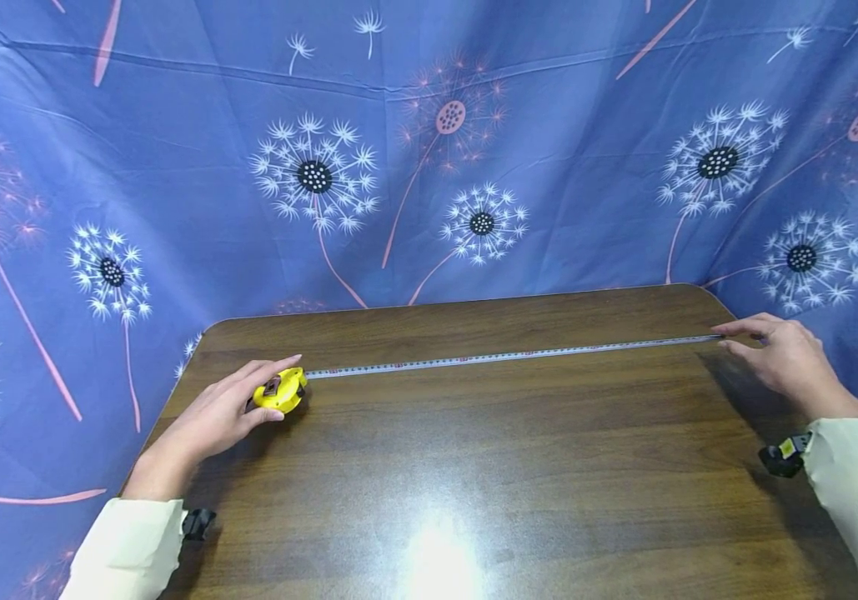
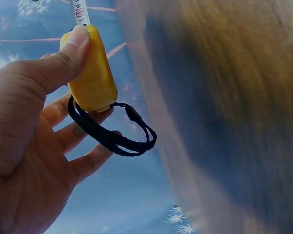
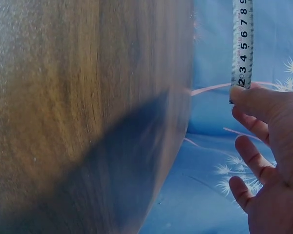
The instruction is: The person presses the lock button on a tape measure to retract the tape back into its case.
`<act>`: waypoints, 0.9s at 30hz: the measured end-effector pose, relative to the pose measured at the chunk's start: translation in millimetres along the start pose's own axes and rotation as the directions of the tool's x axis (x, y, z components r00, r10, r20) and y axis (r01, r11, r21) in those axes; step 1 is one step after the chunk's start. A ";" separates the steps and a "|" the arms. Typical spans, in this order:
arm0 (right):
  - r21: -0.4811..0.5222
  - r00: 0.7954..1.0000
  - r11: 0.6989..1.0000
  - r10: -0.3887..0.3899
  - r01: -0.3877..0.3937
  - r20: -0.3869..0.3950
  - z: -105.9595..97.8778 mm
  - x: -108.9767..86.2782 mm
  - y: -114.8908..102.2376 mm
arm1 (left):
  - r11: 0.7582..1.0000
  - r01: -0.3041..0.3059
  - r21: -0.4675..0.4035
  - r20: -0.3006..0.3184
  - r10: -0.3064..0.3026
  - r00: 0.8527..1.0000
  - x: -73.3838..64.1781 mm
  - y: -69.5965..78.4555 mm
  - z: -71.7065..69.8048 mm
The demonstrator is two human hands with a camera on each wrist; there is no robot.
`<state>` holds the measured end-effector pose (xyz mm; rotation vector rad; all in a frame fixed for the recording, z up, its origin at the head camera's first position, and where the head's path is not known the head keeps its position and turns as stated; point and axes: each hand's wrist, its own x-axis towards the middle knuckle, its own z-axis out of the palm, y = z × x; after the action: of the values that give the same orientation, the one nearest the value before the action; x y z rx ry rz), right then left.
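Observation:
A yellow tape measure is held by my left hand at the table's left side, the thumb on one face of its case. A black wrist cord loops from the case below the fingers in the left wrist view. From the case the white blade, marked with numbers, stretches straight across to the right. My right hand pinches the blade's end between thumb and fingers. In the right wrist view the blade shows digits beside the thumb, and the other fingers are loosely curled away from it.
A brown wood-grain table with rounded far corners lies under both hands. Blue cloth printed with dandelions hangs behind and at both sides. A black wrist device sits by the left sleeve, another by the right.

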<state>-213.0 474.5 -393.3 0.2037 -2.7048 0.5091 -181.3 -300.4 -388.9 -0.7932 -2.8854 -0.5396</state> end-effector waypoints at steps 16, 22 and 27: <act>-0.027 0.999 0.999 0.026 -0.027 -0.037 -6.3 0.4 7.1 | 0.997 -0.063 0.033 -0.057 0.065 0.996 -2.0 8.6 -10.8; -0.031 0.999 0.999 0.017 -0.018 -0.031 -12.7 2.5 2.4 | 0.998 -0.059 0.018 -0.055 0.060 0.997 -3.6 8.9 -13.0; -0.037 0.999 0.999 -0.012 0.010 -0.050 -16.8 6.6 1.8 | 0.998 -0.055 0.013 -0.044 0.055 0.998 -5.3 10.0 -14.3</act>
<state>-213.7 482.0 -376.9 0.1930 -2.6605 0.4543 -171.6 -300.1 -373.4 -0.8453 -2.8151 -0.5272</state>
